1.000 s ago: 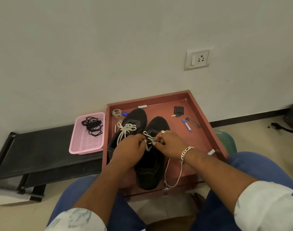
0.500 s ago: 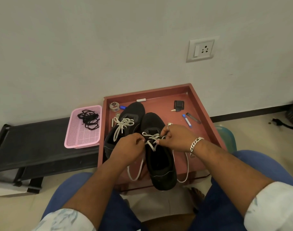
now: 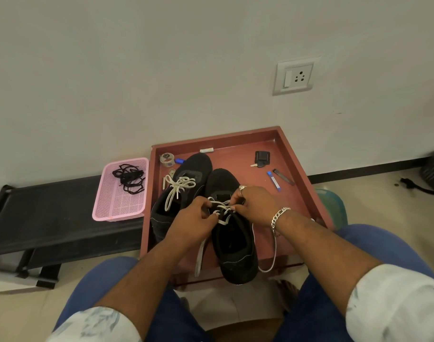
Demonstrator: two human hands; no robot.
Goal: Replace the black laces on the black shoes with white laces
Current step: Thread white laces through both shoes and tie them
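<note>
White lace (image 3: 222,210) spans between left hand (image 3: 191,219) and right hand (image 3: 256,204) grips.

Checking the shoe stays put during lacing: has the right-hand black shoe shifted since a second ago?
Yes: the right-hand shoe has swung its heel rightward, toward the red tray's right wall.

Plain white wall (image 3: 161,70), switch socket (image 3: 294,76) upper right; black baseboard (image 3: 359,170); beige floor (image 3: 373,186); black bench (image 3: 50,218) left.

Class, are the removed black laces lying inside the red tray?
No, the black laces lie in the pink basket beside the red tray.
</note>
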